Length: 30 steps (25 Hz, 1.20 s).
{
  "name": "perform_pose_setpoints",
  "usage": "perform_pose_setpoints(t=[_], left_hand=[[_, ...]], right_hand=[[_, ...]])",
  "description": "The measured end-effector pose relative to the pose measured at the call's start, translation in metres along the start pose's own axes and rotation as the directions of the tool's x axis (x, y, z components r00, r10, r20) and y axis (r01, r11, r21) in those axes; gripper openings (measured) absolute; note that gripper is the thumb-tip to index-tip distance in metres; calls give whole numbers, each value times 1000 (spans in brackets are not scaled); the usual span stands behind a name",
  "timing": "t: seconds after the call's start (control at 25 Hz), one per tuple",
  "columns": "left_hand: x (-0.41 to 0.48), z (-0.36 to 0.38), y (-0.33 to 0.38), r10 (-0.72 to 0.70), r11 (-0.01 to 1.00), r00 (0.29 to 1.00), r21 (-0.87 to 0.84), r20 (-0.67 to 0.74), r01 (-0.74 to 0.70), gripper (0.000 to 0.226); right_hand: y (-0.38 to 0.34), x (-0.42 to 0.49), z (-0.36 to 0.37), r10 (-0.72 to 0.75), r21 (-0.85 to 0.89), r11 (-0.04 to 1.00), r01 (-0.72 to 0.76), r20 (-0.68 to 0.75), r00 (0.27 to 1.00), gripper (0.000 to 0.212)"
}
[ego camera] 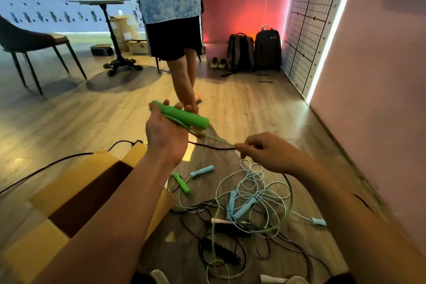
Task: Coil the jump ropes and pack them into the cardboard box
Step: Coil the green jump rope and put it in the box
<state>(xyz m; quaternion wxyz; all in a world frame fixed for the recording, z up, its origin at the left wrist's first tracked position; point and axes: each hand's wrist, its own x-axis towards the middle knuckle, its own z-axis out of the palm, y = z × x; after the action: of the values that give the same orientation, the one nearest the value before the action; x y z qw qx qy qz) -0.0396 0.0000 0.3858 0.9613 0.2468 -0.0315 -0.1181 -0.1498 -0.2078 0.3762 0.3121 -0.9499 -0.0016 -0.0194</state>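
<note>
My left hand [166, 131] grips a green jump-rope handle [184, 116], raised above the floor. The thin green cord [214, 139] runs from the handle to my right hand [269, 152], which pinches it taut. An open cardboard box [76, 189] sits on the floor at the lower left, under my left forearm. A tangle of jump ropes [249, 210] lies on the floor below my hands: light blue handles, a second green handle [182, 183], black handles and white, green and black cords mixed together.
A person's legs [184, 80] stand just beyond my hands. A chair [34, 46] and a pedestal table [110, 30] are at the far left, two backpacks [253, 50] and shoes against the back wall, a pink wall close on the right. A black cable [57, 161] crosses the floor.
</note>
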Motion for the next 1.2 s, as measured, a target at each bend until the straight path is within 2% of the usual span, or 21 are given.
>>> perform_pose_setpoints(t=[0.08, 0.16, 0.2, 0.28, 0.32, 0.4, 0.44, 0.52, 0.6, 0.72, 0.8, 0.92, 1.0, 1.04, 1.12, 1.2], left_hand=[[14, -18, 5, 110, 992, 973, 84, -205, -94, 22], [22, -34, 5, 195, 940, 939, 328, -282, -96, 15], [24, -41, 3, 243, 862, 932, 500, -270, -80, 13], [25, -51, -4, 283, 583, 952, 809, -121, -71, 14], [25, -54, -7, 225, 438, 974, 895, -15, -88, 15], [21, -51, -16, 8, 254, 990, 958, 138, -136, 18], [16, -47, -20, -107, 201, 980, 969, 167, -143, 23], [5, -38, -28, -330, 116, 934, 988, 134, -101, 39], [-4, -32, -33, -547, 82, 834, 996, 72, -32, 61], [-12, -23, -37, -753, 144, 657, 985, 49, 92, 75], [-18, -11, -36, -769, 256, 633, 950, 88, 178, 72], [-23, 10, -34, -701, 546, 685, 768, 200, 335, 62], [-23, 18, -31, -581, 756, 737, 565, 346, 331, 55], [-23, 20, -31, -511, 830, 763, 458, 396, 318, 50], [-21, 20, -31, -388, 917, 826, 261, 409, 302, 44], [-13, 15, -31, -272, 962, 898, 115, 347, 247, 41]], right_hand=[[2, -5, -2, -1, 10, 1000, 0, 52, 999, 42], [0, -9, -5, -24, 111, 994, 14, 90, 996, 39], [-3, -12, -7, -44, 176, 984, 23, 116, 992, 36], [-11, -16, -10, -73, 329, 944, 35, 103, 992, 28], [-13, -17, -12, -68, 392, 919, 46, 42, 997, 25], [-14, -14, -15, -22, 438, 895, 88, -155, 988, 21], [-13, -12, -15, 3, 433, 894, 112, -256, 967, 20], [-12, -8, -14, 32, 417, 895, 158, -414, 910, 19], [-11, -5, -13, 47, 391, 903, 178, -501, 864, 15], [-2, -2, -11, 102, 346, 931, 120, -561, 821, 19], [6, -1, -12, 156, 341, 938, 69, -589, 793, 25], [14, 2, -8, 185, 305, 952, -9, -554, 812, 33], [12, 4, -2, 174, 291, 956, -35, -467, 867, 33], [8, 3, 0, 150, 277, 960, -34, -409, 900, 31], [-1, 2, 4, 67, 236, 972, -3, -266, 962, 25], [-9, 0, 9, 33, 210, 978, -14, -90, 995, 24]])
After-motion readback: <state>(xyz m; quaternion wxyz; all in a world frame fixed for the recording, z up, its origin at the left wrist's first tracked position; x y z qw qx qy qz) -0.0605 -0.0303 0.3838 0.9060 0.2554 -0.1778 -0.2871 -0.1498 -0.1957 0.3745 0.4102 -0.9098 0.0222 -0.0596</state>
